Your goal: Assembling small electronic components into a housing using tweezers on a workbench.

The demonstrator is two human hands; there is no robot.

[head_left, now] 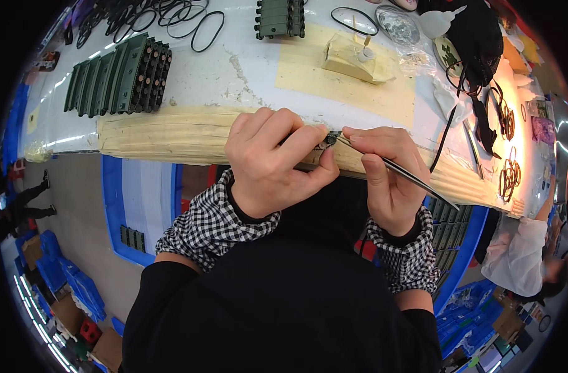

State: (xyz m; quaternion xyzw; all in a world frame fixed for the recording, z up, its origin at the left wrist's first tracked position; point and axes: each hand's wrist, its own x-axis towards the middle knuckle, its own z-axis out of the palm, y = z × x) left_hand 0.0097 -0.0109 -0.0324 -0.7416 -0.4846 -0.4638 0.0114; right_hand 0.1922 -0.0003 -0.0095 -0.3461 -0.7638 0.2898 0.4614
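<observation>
Both of my hands meet over the front edge of the table. My left hand [268, 158] is closed, pinching a small dark part [331, 139] between thumb and fingertips. Fingers cover most of that part, so its exact kind is hard to make out. In my right hand [393, 165] is a pair of metal tweezers [414, 178], held like a pen. Their tips reach the small dark part, and the back end points down to the right. Ahead and to the left stands a row of dark green ribbed segments [110, 78] with small copper-coloured dots on one side.
More green segments [281, 18] stand at the far edge. A tape-wrapped block [352, 59] carries a small white cup [366, 55]. Black bands [147, 15] lie at the back left. Blue trays [113, 214] sit below the table. At right is another person [517, 258].
</observation>
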